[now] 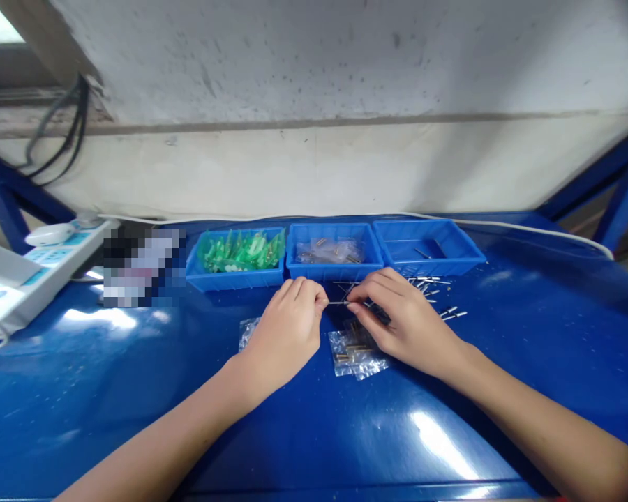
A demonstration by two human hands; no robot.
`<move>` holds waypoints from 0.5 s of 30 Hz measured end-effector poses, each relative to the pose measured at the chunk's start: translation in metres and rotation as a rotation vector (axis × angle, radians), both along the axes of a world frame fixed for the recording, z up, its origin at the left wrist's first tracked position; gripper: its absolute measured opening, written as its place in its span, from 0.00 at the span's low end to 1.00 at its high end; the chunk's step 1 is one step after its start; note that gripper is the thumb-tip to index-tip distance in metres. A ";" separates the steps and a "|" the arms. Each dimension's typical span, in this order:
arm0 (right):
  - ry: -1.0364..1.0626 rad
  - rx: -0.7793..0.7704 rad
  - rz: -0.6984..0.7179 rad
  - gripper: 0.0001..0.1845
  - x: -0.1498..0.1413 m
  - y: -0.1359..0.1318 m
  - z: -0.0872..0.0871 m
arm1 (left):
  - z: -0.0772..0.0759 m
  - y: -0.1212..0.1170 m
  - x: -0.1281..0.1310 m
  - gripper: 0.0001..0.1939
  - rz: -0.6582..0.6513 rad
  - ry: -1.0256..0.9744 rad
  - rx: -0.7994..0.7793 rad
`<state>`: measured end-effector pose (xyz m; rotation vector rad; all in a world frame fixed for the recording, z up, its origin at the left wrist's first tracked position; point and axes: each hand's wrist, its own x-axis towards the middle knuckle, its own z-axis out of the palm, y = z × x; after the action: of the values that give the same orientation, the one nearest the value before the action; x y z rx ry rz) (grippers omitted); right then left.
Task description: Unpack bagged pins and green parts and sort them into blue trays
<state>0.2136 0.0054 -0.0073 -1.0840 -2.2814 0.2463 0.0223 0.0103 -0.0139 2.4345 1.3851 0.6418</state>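
Between my two hands a thin silver blind rivet (337, 302) lies level, just above the blue table. My left hand (292, 324) is closed in a pinch on its left end. My right hand (400, 310) pinches the other end with thumb and forefinger. Several loose rivets (453, 313) lie on the table beyond and to the right of my right hand, partly hidden by it. Below that hand are clear plastic bags (359, 354) with brass-coloured pins inside. Another clear bag (247, 330) is partly covered by my left hand.
Three blue bins stand in a row behind my hands: the left bin (235, 280) with green packets, the middle bin (335, 272) with clear bags, the right bin (434, 266) with a few rivets. A white power strip (47, 272) is at far left. A cable (544, 230) runs along the back.
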 end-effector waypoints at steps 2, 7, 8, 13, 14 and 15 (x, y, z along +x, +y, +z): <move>0.002 -0.001 -0.013 0.06 -0.001 0.000 -0.001 | 0.001 -0.001 0.001 0.08 -0.010 -0.034 -0.014; 0.010 -0.016 -0.030 0.10 -0.002 0.000 -0.002 | 0.004 -0.005 0.002 0.02 -0.053 -0.148 -0.062; 0.017 -0.025 -0.030 0.10 -0.002 0.000 -0.002 | 0.004 -0.005 0.002 0.02 -0.059 -0.152 -0.063; 0.062 -0.067 -0.042 0.12 -0.004 -0.003 -0.001 | 0.003 -0.003 0.001 0.04 -0.056 -0.128 -0.044; 0.074 -0.078 -0.050 0.11 -0.004 -0.004 -0.001 | 0.003 -0.003 0.001 0.05 -0.054 -0.127 -0.039; 0.087 -0.086 -0.059 0.09 -0.003 -0.004 -0.002 | 0.003 -0.002 0.000 0.05 -0.053 -0.126 -0.035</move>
<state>0.2104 0.0012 -0.0090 -1.1591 -2.1761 0.3639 0.0227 0.0081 -0.0114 2.3514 1.2684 0.7377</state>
